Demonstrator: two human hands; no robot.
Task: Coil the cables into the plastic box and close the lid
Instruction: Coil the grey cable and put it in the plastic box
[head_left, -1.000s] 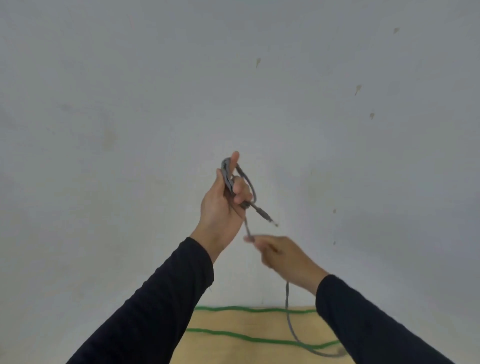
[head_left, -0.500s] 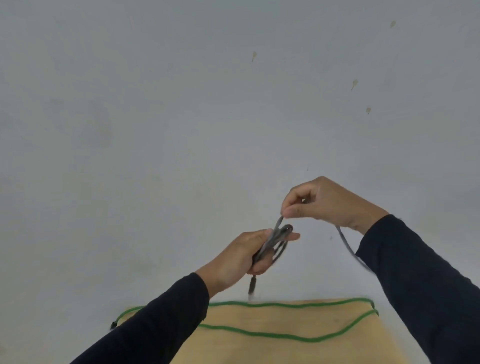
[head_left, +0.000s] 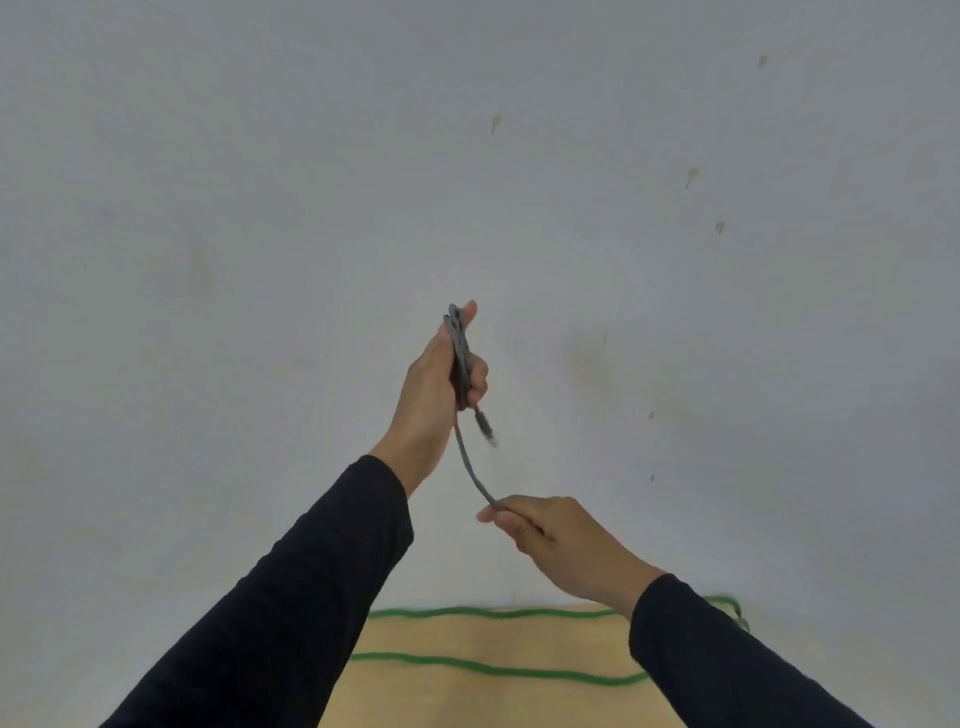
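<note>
My left hand (head_left: 434, 387) is raised in front of the wall, closed around several loops of a grey cable (head_left: 461, 358). One plug end dangles just below that fist. A free length of the grey cable runs down and right into my right hand (head_left: 550, 530), which pinches it lower down. A green cable (head_left: 498, 670) lies in two long runs across the wooden table (head_left: 467, 644) at the bottom. No plastic box or lid is visible.
A plain grey-white wall (head_left: 260, 234) with a few small marks fills most of the view. Only the far edge of the table shows between my dark sleeves.
My left hand has risen with the coil, from low and tilted to upright. My right hand has dropped from above the coil to below it, drawing the grey cable down.
</note>
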